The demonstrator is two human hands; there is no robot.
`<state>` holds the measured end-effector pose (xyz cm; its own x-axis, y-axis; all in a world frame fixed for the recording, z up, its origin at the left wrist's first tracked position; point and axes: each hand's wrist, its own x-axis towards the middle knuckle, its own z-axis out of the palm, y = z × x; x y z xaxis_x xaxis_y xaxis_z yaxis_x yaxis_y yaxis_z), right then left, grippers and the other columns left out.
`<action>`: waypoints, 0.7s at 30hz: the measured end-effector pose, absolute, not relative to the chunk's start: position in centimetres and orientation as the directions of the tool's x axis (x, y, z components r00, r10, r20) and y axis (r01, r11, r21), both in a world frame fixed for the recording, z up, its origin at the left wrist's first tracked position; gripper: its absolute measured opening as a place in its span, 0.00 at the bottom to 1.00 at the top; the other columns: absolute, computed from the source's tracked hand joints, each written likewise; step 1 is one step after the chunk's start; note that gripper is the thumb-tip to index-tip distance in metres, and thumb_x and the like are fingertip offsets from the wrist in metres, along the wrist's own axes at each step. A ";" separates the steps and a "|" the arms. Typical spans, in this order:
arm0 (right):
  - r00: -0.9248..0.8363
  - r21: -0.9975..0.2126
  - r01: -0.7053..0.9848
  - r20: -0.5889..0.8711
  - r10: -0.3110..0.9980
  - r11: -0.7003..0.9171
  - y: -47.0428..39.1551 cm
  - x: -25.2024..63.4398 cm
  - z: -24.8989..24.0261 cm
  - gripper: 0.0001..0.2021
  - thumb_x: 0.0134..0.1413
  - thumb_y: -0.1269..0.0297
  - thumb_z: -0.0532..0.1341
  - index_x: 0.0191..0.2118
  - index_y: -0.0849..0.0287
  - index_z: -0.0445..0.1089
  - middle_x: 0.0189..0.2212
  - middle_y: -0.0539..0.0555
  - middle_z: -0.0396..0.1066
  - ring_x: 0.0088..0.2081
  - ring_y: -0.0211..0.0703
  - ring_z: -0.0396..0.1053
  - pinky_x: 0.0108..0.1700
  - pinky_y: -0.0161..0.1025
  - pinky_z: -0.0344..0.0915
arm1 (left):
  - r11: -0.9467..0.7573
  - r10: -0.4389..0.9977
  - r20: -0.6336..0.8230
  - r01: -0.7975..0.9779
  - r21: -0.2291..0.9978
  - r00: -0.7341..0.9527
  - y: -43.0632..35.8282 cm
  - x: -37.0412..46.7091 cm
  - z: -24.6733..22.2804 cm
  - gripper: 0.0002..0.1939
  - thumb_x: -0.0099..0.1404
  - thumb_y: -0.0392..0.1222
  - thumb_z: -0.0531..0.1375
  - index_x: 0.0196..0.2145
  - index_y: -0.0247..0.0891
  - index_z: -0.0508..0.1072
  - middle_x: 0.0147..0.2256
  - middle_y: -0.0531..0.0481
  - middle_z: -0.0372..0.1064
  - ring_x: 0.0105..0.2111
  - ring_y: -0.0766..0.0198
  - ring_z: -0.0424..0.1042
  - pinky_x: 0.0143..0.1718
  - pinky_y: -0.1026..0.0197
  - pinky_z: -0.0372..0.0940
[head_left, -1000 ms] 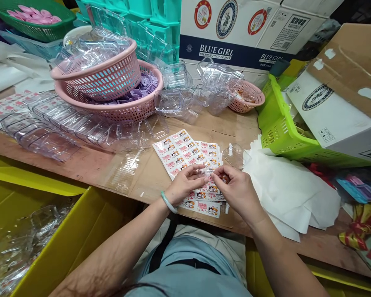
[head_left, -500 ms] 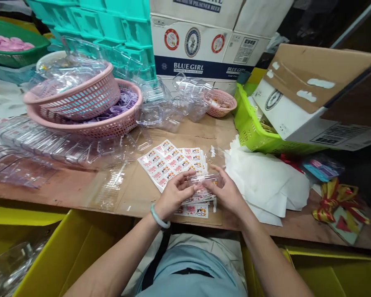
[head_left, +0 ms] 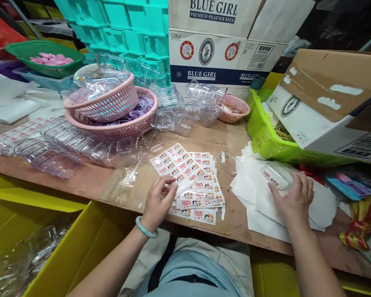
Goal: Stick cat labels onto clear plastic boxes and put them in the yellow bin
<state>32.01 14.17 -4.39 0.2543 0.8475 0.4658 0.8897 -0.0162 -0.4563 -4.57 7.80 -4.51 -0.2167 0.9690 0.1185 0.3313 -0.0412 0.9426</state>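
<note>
Fanned sheets of cat stickers (head_left: 200,175) lie on the cardboard in front of me. My left hand (head_left: 160,200), with a pale green bangle on the wrist, is over their left edge. Its thumb and curled fingers pinch what looks like a small white slip (head_left: 184,187). To the right, my right hand (head_left: 293,198) is slightly blurred, thumb and fingers around the near and right edges of a clear plastic case (head_left: 275,175). A cat sticker shows on that case. Beneath it are stacked white sheets (head_left: 259,206).
Clear plastic shells (head_left: 71,138) line the left, beside stacked pink baskets (head_left: 111,130). A small pink basket (head_left: 233,109) and a lime crate (head_left: 262,140) stand behind. Beer cartons (head_left: 207,53) and teal crates (head_left: 120,29) rise at the back. A yellow bin (head_left: 62,247) sits below the table edge.
My hands, together over the sticker sheets before, are now apart. The right hand has carried the clear case right, over the white sheets. The left stays near the stickers. The view has shifted left.
</note>
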 end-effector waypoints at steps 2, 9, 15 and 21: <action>0.160 -0.439 0.892 0.536 0.829 0.112 14.3 27.4 -4.5 0.22 0.55 0.51 0.58 0.52 0.57 0.63 0.52 0.69 0.63 0.57 0.62 0.58 0.58 0.57 0.54 | -0.032 0.969 0.140 0.460 0.887 -0.203 7.6 -6.0 -5.3 0.08 0.63 0.44 0.57 0.37 0.39 0.72 0.43 0.44 0.67 0.42 0.58 0.69 0.44 0.56 0.65; -0.154 -0.711 0.692 0.026 0.988 0.126 17.8 12.9 -4.2 0.15 0.43 0.51 0.64 0.23 0.56 0.62 0.21 0.49 0.64 0.32 0.45 0.65 0.37 0.42 0.63 | -0.093 0.984 0.169 0.641 0.762 -0.058 6.8 -5.6 -7.0 0.04 0.61 0.41 0.58 0.32 0.41 0.72 0.44 0.43 0.69 0.49 0.52 0.66 0.53 0.47 0.58; -0.166 -0.991 0.105 -0.093 0.982 -0.077 16.9 13.4 -2.6 0.18 0.45 0.49 0.64 0.32 0.55 0.58 0.27 0.47 0.68 0.24 0.37 0.65 0.27 0.36 0.67 | 0.112 0.929 -0.161 -0.161 0.981 -0.335 6.8 -5.2 -4.8 0.32 0.57 0.46 0.65 0.57 0.42 0.60 0.57 0.41 0.60 0.53 0.55 0.65 0.52 0.53 0.63; 0.101 -0.954 0.272 0.156 0.983 0.123 14.3 14.3 -2.7 0.20 0.48 0.57 0.65 0.45 0.55 0.60 0.44 0.59 0.70 0.45 0.50 0.70 0.48 0.54 0.68 | 0.305 0.923 -0.382 -0.514 0.802 -0.049 8.0 -3.6 -2.9 0.15 0.50 0.44 0.69 0.33 0.33 0.74 0.31 0.49 0.72 0.26 0.70 0.68 0.28 0.66 0.64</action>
<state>14.31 14.29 -2.74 0.1013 0.9826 0.1559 0.2719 0.1234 -0.9544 -3.59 8.02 -2.94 -0.0487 0.9227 -0.3823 -0.5141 0.3050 0.8016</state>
